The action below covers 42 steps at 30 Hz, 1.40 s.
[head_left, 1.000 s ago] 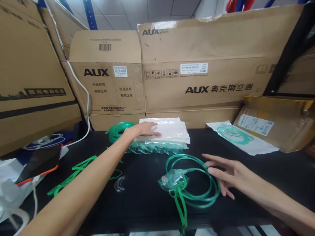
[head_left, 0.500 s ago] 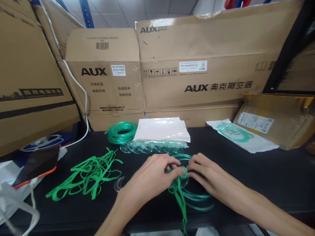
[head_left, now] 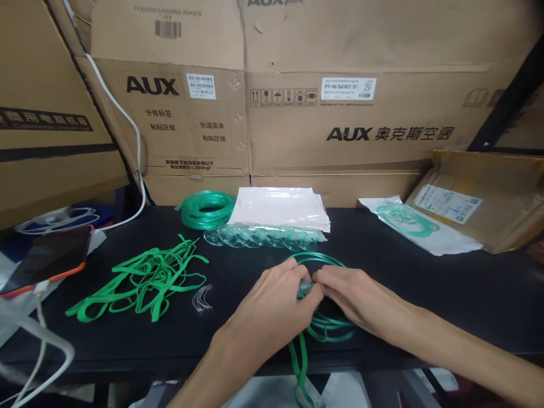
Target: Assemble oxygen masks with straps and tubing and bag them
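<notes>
Over the front of the black table, my left hand (head_left: 278, 297) is closed round a small clear-green plastic mask (head_left: 304, 289), mostly hidden by the fingers. My right hand (head_left: 351, 292) meets it there, its fingertips pinched at the same spot; what lies between them is hidden, perhaps the strap or the mask's edge. A green elastic strap (head_left: 300, 360) hangs below the hands past the table edge. Coiled green tubing (head_left: 335, 326) lies under and behind them. Left of my left hand are a tangle of green elastic straps (head_left: 147, 277) and several thin metal strips (head_left: 202, 297).
A row of clear masks (head_left: 263, 237) lies before white plastic bags (head_left: 278, 207), beside a green tubing coil (head_left: 206, 209). A bagged tube set (head_left: 408, 221) sits at right by a cardboard box (head_left: 480, 192). A phone (head_left: 51, 258) with a white cable is at left.
My view has tipped down. My right hand has come in against my left, and the green loop of strap seen between the fingers before is now covered.
</notes>
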Each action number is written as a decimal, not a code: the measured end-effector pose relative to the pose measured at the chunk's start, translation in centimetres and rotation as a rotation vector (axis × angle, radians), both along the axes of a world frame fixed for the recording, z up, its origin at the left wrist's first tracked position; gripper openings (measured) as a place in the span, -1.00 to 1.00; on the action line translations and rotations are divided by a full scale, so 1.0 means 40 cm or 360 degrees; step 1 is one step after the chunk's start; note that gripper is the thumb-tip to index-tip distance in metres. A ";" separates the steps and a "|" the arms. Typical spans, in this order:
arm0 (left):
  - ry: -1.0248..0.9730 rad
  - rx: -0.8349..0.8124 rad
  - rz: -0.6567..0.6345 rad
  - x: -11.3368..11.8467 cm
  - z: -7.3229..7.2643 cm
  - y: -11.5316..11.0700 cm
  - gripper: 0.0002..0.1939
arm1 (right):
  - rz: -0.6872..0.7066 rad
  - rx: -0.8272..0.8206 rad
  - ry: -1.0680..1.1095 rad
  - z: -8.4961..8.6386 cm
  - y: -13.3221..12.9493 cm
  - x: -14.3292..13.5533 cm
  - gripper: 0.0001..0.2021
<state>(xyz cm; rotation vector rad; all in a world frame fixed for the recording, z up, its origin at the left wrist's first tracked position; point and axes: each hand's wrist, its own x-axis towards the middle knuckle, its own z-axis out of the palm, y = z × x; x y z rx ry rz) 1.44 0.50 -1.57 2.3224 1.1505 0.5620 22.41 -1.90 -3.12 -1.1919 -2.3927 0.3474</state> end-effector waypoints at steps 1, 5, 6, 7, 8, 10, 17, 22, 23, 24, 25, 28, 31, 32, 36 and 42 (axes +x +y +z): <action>0.0018 0.0019 -0.0019 -0.004 0.000 -0.003 -0.76 | 0.0003 0.0009 -0.0007 -0.004 0.002 0.001 -0.70; 0.0163 0.0351 -0.0196 -0.027 -0.016 -0.004 -0.76 | 0.0017 0.0053 -0.0009 -0.020 0.006 0.002 -0.70; 0.0217 0.0479 -0.0244 -0.032 -0.022 -0.003 -0.77 | 0.0019 0.0065 -0.0008 -0.022 0.006 0.001 -0.71; 0.0275 0.0608 -0.0282 -0.038 -0.026 -0.001 -0.78 | 0.0025 0.0075 -0.0008 -0.023 0.006 0.000 -0.71; 0.0341 0.0730 -0.0306 -0.043 -0.029 0.000 -0.79 | 0.0029 0.0084 -0.0007 -0.024 0.005 -0.002 -0.71; 0.0509 0.0944 -0.0353 -0.052 -0.030 -0.002 -0.77 | 0.0037 0.0096 -0.0009 -0.024 0.003 -0.005 -0.71; 0.0889 0.1068 -0.0371 -0.048 0.017 -0.046 -0.65 | 0.0041 0.0098 -0.0043 -0.027 -0.002 -0.013 -0.69; 0.1047 0.0752 -0.0263 -0.019 0.058 -0.074 -0.59 | 0.0034 0.0115 -0.0078 -0.034 -0.005 -0.014 -0.73; 0.1045 0.0744 -0.0259 -0.016 0.057 -0.076 -0.59 | 0.0033 0.0120 -0.0083 -0.037 -0.005 -0.013 -0.73; 0.1029 0.0747 -0.0247 -0.014 0.054 -0.077 -0.60 | 0.0033 0.0122 -0.0088 -0.040 -0.005 -0.011 -0.74; 0.0996 0.0759 -0.0220 -0.016 0.049 -0.077 -0.61 | 0.0030 0.0123 -0.0092 -0.044 -0.003 -0.009 -0.74; 0.0809 0.0749 -0.0013 -0.039 0.048 -0.079 -0.74 | 0.0000 0.0130 -0.0079 -0.053 0.005 0.000 -0.72; 0.0578 0.0696 0.0100 -0.077 0.079 -0.078 -0.81 | -0.0059 0.0131 -0.0080 -0.054 0.010 0.002 -0.70; 0.0513 0.0644 0.0122 -0.087 0.091 -0.074 -0.81 | -0.0076 0.0125 -0.0098 -0.051 0.010 -0.001 -0.70; 0.0432 0.0377 0.0246 -0.098 0.101 -0.031 -0.80 | -0.0128 0.0099 -0.0201 -0.026 0.003 -0.016 -0.70; 0.0352 0.0342 0.0295 -0.101 0.049 0.036 -0.72 | -0.0181 0.0064 -0.0245 0.029 0.005 -0.004 -0.69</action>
